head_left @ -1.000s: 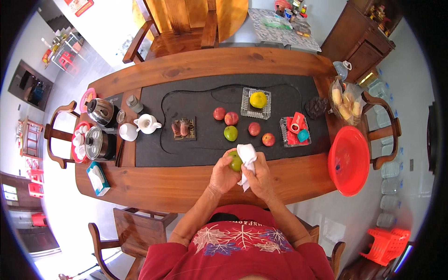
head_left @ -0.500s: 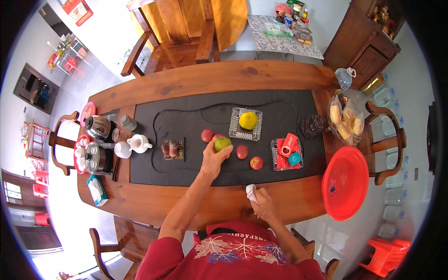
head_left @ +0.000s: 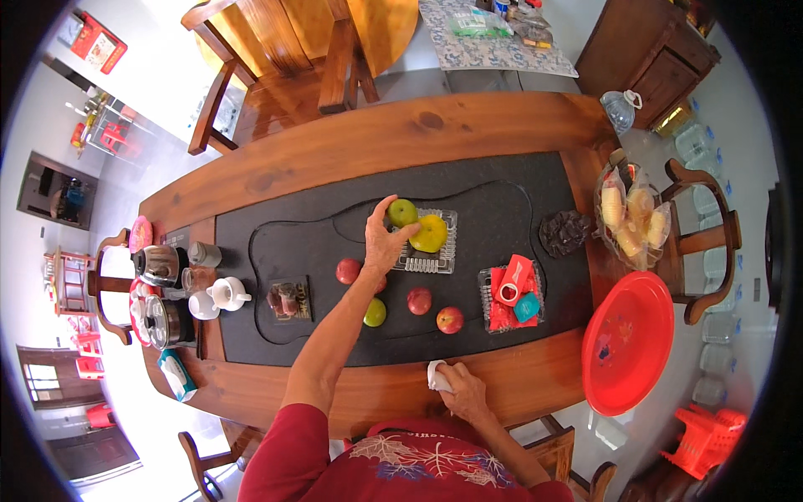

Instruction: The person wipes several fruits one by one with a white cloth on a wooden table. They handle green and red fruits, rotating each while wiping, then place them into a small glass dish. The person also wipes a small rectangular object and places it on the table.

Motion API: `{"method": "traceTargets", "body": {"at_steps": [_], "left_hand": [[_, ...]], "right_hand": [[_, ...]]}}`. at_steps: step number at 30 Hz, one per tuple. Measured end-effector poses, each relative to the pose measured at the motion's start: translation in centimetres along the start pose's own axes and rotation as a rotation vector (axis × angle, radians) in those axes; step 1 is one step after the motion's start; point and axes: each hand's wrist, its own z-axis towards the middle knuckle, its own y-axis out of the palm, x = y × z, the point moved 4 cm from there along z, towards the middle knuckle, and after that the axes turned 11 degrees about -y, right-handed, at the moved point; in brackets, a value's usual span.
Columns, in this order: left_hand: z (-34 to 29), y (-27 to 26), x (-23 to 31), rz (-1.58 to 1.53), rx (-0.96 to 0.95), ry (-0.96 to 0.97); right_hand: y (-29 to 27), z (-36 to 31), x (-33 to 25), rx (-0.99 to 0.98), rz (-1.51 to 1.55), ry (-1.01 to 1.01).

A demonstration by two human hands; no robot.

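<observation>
My left hand [head_left: 386, 243] reaches over a clear ridged glass tray [head_left: 450, 259], its thumb and fingers closed around a green round fruit [head_left: 402, 212]. Against that fruit is a larger yellow round fruit [head_left: 429, 234] on the tray. Near my left forearm are a red round fruit [head_left: 348, 269], another partly hidden by the wrist, and a second green fruit [head_left: 374, 312]. Two more red fruits, one [head_left: 419, 300] and another [head_left: 450, 320], lie to the right. At the table's near edge my right hand [head_left: 465, 393] grips a crumpled white cloth [head_left: 437, 376].
On the right are a glass dish [head_left: 487, 320] of red packets, a dark crumpled bag [head_left: 564, 233], bagged bread [head_left: 633, 216] and a red basin [head_left: 627, 343]. A pot [head_left: 167, 322], white cups [head_left: 227, 294] and a tissue box [head_left: 176, 374] stand at the left.
My left hand has carried the green fruit away from me, from among the red fruits to the glass tray. A second green fruit now shows beside my forearm. My right hand keeps the cloth.
</observation>
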Motion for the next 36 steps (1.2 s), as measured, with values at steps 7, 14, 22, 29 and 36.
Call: {"method": "traceTargets", "body": {"at_steps": [7,14,22,29,36], "left_hand": [[-0.3,-0.1,0.3,-0.018,-0.045,-0.028],[-0.5,-0.8,1.1,0.177,-0.031,0.028],[-4.5,-3.5,2.4,0.128,0.182,0.051],[-15.6,-7.2,0.7,0.307,0.340,0.006],[-17.1,-5.6,-3.1,0.303,0.374,-0.131]], "right_hand": [[-0.1,0.3,-0.1,-0.005,0.000,0.000],[0.0,0.4,-0.1,0.013,-0.009,-0.001],[0.0,0.4,-0.2,0.015,-0.021,-0.022],[0.7,-0.1,0.1,0.082,-0.053,-0.022],[0.6,-0.1,-0.6,0.077,-0.095,-0.066]]}}
